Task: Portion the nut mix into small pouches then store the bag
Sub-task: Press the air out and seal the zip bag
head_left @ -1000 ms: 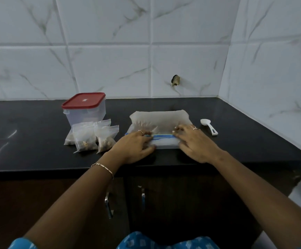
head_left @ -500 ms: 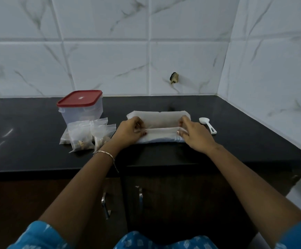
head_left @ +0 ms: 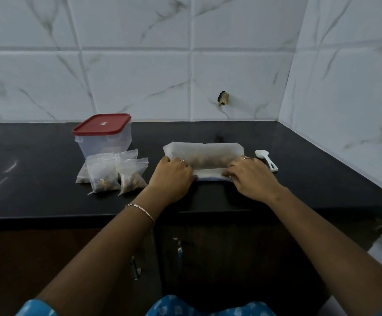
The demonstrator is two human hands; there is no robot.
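The big translucent nut-mix bag [head_left: 204, 156] lies flat on the black counter [head_left: 37, 183], its near end folded over into a roll. My left hand [head_left: 170, 179] grips the left end of that fold. My right hand [head_left: 251, 179] grips the right end, fingers curled on the plastic. Three small filled pouches [head_left: 114, 174] lie to the left of my left hand. A white plastic scoop [head_left: 266, 159] rests just right of the bag.
A clear container with a red lid [head_left: 103, 133] stands behind the pouches. Tiled walls close the back and the right side, meeting in a corner. The counter's front edge runs just below my wrists, with cupboard doors [head_left: 180, 258] under it.
The bag's near end with the blue zip strip has been folded over away from me, so the strip is hidden. Both hands moved forward with the fold and now sit at its ends.
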